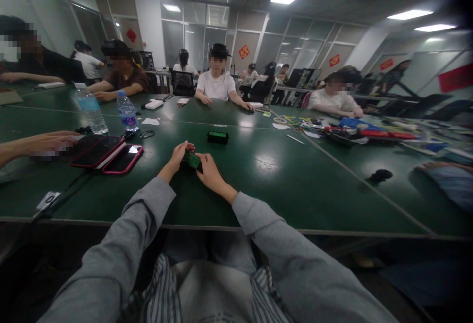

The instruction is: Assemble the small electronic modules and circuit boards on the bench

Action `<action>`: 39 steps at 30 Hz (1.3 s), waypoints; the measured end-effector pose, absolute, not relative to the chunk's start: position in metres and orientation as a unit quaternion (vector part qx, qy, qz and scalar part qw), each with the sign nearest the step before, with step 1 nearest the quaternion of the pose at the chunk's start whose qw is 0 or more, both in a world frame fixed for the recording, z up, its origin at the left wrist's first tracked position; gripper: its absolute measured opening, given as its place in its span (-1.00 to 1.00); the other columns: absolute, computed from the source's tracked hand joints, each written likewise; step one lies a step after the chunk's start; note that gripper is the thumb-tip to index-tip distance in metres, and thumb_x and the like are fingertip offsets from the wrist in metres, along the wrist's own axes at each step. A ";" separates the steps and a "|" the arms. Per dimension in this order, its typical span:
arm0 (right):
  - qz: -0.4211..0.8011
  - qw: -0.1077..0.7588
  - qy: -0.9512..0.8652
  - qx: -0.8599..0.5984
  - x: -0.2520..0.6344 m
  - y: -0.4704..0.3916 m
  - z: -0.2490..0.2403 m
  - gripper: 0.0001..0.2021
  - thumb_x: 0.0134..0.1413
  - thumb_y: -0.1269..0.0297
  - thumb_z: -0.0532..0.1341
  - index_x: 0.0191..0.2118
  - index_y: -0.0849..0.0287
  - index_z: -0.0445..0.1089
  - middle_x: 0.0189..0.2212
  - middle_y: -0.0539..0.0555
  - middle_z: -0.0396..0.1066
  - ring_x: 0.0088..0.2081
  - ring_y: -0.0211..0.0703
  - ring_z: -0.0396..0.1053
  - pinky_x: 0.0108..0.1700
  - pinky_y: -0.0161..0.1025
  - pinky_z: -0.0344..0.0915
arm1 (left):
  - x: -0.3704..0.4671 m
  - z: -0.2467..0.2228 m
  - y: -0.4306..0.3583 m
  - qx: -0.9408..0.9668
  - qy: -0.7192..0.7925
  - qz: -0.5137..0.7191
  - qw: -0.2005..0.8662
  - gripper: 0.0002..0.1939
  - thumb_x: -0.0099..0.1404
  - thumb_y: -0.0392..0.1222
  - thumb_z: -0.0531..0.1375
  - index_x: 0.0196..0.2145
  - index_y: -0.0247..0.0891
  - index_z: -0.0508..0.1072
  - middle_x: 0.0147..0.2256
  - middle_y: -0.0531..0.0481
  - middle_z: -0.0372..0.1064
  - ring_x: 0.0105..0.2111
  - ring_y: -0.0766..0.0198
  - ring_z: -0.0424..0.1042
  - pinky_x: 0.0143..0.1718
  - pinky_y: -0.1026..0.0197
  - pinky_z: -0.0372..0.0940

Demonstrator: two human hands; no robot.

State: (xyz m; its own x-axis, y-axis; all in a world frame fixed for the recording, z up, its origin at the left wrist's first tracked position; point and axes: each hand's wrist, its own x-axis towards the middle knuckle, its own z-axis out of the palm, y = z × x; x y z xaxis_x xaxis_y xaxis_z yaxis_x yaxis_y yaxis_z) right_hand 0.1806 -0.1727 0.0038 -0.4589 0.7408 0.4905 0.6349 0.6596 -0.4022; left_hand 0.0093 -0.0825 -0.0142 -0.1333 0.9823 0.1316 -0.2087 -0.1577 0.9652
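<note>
Between my two hands is a small green circuit board (192, 159) with a dark edge or casing, tilted just over the table. My left hand (179, 158) grips it along its left side, fingers curled around the far edge. On the other side my right hand (211, 173) is closed on the right end, which it partly covers. Just beyond them, a black open-topped box (218, 138) with a green board inside sits on the green table (273, 195).
To the left lie two red-edged phones (123, 159), near two water bottles (127, 112) and a co-worker's hand (55, 143). A small black object (380, 176) lies on the right. Cables and tools (354, 128) are heaped at the back right. Several people sit around the table.
</note>
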 end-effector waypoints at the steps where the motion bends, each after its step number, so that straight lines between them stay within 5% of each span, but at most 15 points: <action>1: 0.083 0.329 -0.849 -0.405 0.181 -0.173 0.004 -0.41 0.03 0.49 0.16 0.21 0.22 0.07 0.02 0.23 0.11 0.04 -0.01 0.17 0.06 -0.04 0.27 | 0.009 -0.014 -0.083 0.449 0.433 0.614 0.484 -0.57 0.15 0.16 0.19 -0.35 -0.33 0.48 -0.37 -0.12 0.50 -0.35 0.24 0.47 -0.19 0.17 0.31; 13: 0.110 0.343 -0.839 -0.408 0.179 -0.172 0.004 -0.40 0.00 0.50 0.17 0.20 0.16 0.08 -0.01 0.20 0.13 0.02 -0.03 0.21 0.07 -0.03 0.26 | 0.007 -0.009 -0.090 0.498 0.473 0.573 0.448 -0.45 0.21 0.27 0.06 -0.43 -0.30 0.51 -0.46 -0.11 0.47 -0.42 0.21 0.43 -0.29 0.19 0.27; 18: 0.123 0.354 -0.839 -0.395 0.178 -0.169 0.001 -0.43 0.10 0.25 0.23 0.21 0.16 0.08 0.01 0.21 0.13 0.05 -0.01 0.19 0.10 0.00 0.23 | 0.007 -0.008 -0.092 0.513 0.467 0.573 0.436 -0.44 0.20 0.29 0.06 -0.43 -0.29 0.52 -0.47 -0.10 0.46 -0.40 0.18 0.43 -0.26 0.17 0.28; 22: 0.132 0.360 -0.831 -0.403 0.176 -0.168 0.001 -0.52 0.25 0.09 0.09 0.20 0.18 0.10 0.00 0.22 0.16 0.06 -0.02 0.18 0.13 -0.01 0.19 | 0.007 -0.008 -0.091 0.521 0.461 0.574 0.432 -0.43 0.21 0.30 0.05 -0.45 -0.29 0.52 -0.47 -0.10 0.46 -0.38 0.18 0.43 -0.20 0.15 0.28; 39: 0.121 0.365 -0.833 -0.397 0.177 -0.165 -0.002 -0.56 0.23 0.25 0.11 0.19 0.21 0.11 0.01 0.23 0.16 0.06 -0.04 0.18 0.12 -0.02 0.20 | 0.007 -0.010 -0.088 0.539 0.470 0.555 0.426 -0.42 0.24 0.26 -0.01 -0.42 -0.32 0.51 -0.46 -0.12 0.49 -0.36 0.16 0.46 -0.16 0.10 0.30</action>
State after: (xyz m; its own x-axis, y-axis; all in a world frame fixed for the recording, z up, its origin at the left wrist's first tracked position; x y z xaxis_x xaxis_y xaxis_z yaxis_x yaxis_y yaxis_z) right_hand 0.1768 -0.1646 -0.0020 -0.4186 0.7496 0.5128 0.5726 0.6561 -0.4916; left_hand 0.0066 -0.0879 -0.0098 -0.0569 0.9786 0.1977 0.0332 -0.1960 0.9800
